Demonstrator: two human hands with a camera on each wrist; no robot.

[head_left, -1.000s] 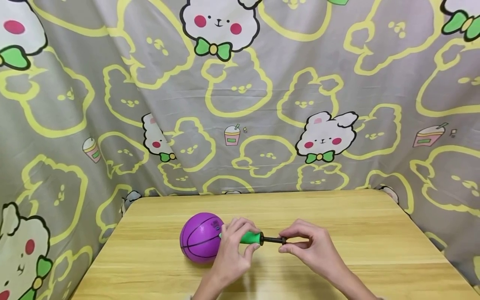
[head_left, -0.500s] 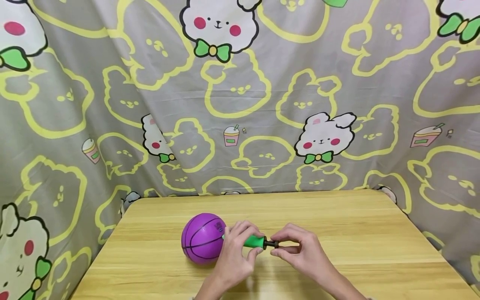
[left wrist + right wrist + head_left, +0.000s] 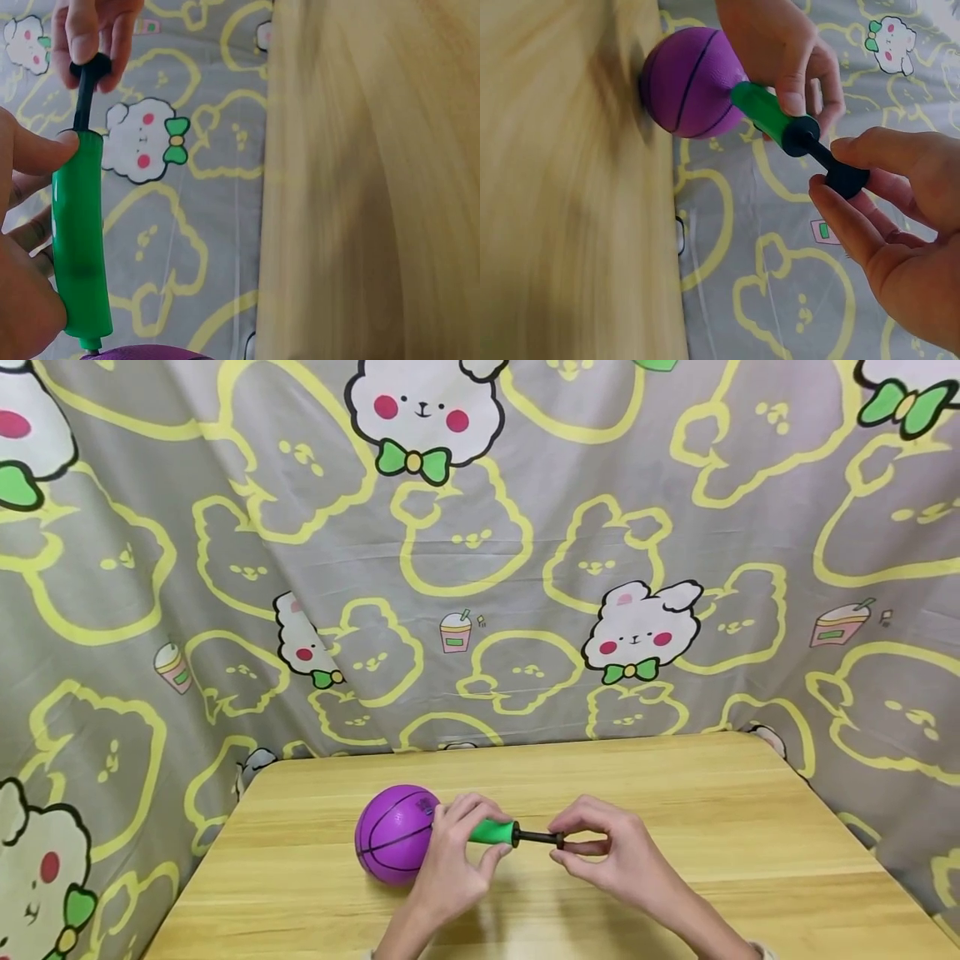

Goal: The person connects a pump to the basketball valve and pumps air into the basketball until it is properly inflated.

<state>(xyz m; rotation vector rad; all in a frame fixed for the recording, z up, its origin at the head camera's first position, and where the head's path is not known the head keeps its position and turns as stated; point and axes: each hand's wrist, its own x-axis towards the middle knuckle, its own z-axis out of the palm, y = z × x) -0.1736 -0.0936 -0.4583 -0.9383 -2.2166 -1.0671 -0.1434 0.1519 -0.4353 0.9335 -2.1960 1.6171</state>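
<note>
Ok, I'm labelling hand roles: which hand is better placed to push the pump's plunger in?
Probably the right hand: it pinches the black handle, rod showing, while the left hand grips the green barrel beside the purple ball.

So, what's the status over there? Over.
Left hand grips green pump. Right hand pinches black handle, rod exposed. Purple ball on table, pump nozzle at its surface. Nothing visibly in the way.

Hidden and Cropped Parts

1. Round purple ball with black seams [image 3: 392,828]: right side behind the left hand [image 3: 453,858] in the head view; printed lettering [image 3: 425,806] too small to read from here.
2. Green cylindrical pump [image 3: 492,832]: nozzle end likewise covered.
3. Round black handle [image 3: 846,181]: partly covered by the right hand [image 3: 621,852].
4. Pale wood-grained table [image 3: 750,860]: near edge cut off; grain blurred in both wrist views.
</note>
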